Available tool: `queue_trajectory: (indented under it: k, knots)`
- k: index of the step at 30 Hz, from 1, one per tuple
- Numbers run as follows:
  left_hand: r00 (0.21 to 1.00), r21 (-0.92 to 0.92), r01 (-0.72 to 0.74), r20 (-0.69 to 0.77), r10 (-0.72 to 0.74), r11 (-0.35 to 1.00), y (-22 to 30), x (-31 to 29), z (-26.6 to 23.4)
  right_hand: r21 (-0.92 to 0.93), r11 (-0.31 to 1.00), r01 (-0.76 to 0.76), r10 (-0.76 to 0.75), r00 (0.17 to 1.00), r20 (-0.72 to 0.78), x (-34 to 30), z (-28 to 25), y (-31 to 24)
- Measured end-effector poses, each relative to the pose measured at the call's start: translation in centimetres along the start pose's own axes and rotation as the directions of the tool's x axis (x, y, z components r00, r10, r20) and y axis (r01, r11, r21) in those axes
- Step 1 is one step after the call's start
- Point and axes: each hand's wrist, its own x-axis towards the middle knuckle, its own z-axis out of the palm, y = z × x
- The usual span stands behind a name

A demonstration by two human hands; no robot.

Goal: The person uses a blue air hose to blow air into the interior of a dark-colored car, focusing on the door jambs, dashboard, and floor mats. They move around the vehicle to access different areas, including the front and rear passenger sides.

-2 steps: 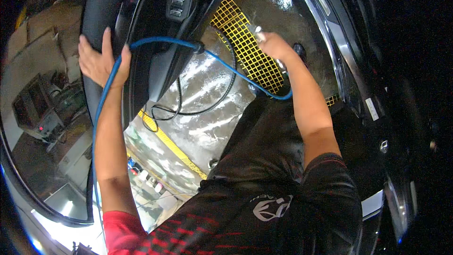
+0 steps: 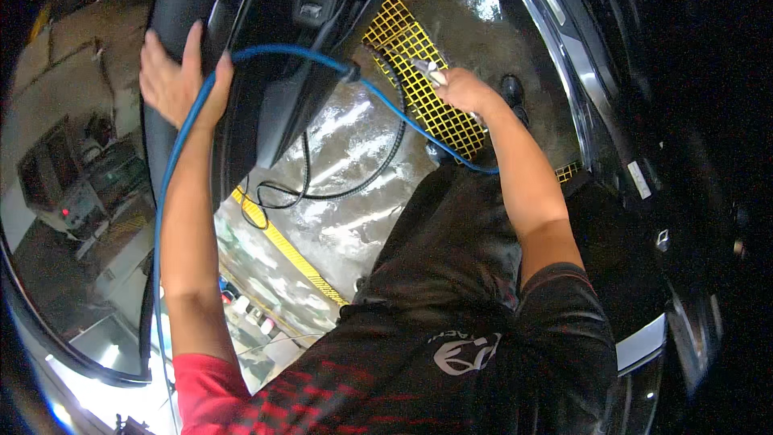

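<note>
My left hand (image 2: 181,89) lies with fingers spread on the upper edge of an open black car door (image 2: 181,0). A blue hose (image 2: 290,51) runs up along my left forearm, passes by the thumb and arcs over the inner door panel. From there it sags toward my right forearm. My right hand (image 2: 467,95) is closed round a silver air gun (image 2: 428,71), its nozzle pointing up and left above the floor. The grip is mostly hidden by my fingers, and where the hose joins it is hidden behind my forearm.
Window switches (image 2: 312,2) sit on the door panel. A thin black hose (image 2: 354,192) loops over the wet floor (image 2: 362,145), near a yellow grid (image 2: 415,48) and a yellow strip (image 2: 302,254). A dark shoe (image 2: 511,89) stands beside my right forearm. The car's sill (image 2: 576,72) curves along the right.
My right hand has shifted slightly down with the air gun, whose nozzle now swings farther left. My left hand sits a little higher and farther right in view, still spread on the door.
</note>
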Motion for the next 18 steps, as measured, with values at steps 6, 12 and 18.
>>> queue_trajectory:
  k: [6, 12, 18]
  knots:
    - [0.986, -0.056, -0.156, -0.075, 0.152, 0.986, -0.7, -1.5, -1.6, 0.105, 0.993, -0.047, 0.032, 0.989, 0.142, -5.5, 9.3, -3.5]
    - [0.97, -0.234, 0.03, 0.242, 0.029, 0.972, -0.8, -14.9, -0.8, 0.176, 0.971, -0.164, 0.125, 0.969, 0.213, -12.4, 4.3, -5.1]
    - [0.919, -0.695, 0.287, 0.395, 0.016, 0.659, 4.3, -22.0, 3.6, 0.472, 0.848, 0.241, -0.087, 0.942, -0.324, -21.0, -7.8, -7.3]
